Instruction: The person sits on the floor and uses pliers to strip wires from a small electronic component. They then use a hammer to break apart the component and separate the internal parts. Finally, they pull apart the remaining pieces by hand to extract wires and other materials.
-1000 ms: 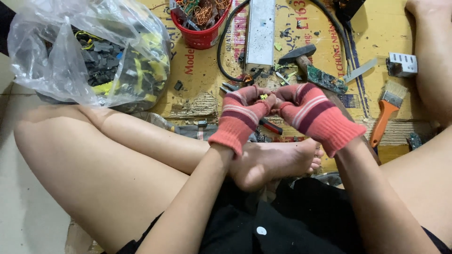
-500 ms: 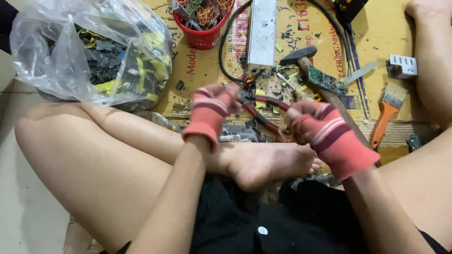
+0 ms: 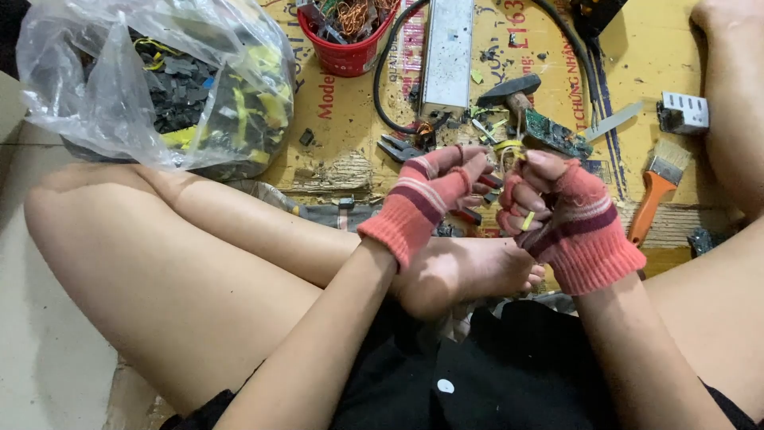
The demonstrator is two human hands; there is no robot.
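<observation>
While both pinch yellow wire [image 3: 509, 147] | left hand [image 3: 434, 191] fingers clamped | right hand [image 3: 557, 203] fingers clamped

There are two gloved hands, left [image 3: 434, 195] and right [image 3: 561, 215], one clear bag [image 3: 151, 80], one red bucket [image 3: 346, 52], one hammer [image 3: 513, 91], one paintbrush [image 3: 656, 187] and one green circuit board [image 3: 555, 134].

— What sits in the upper left of the frame?
— A clear plastic bag [image 3: 159, 84] stuffed with dark and yellow scrap.
— And along the top?
— A red bucket [image 3: 344, 49] of copper wire, beside it a long grey metal box [image 3: 447, 54].
— At the right edge?
— An orange-handled paintbrush [image 3: 656, 187].
</observation>
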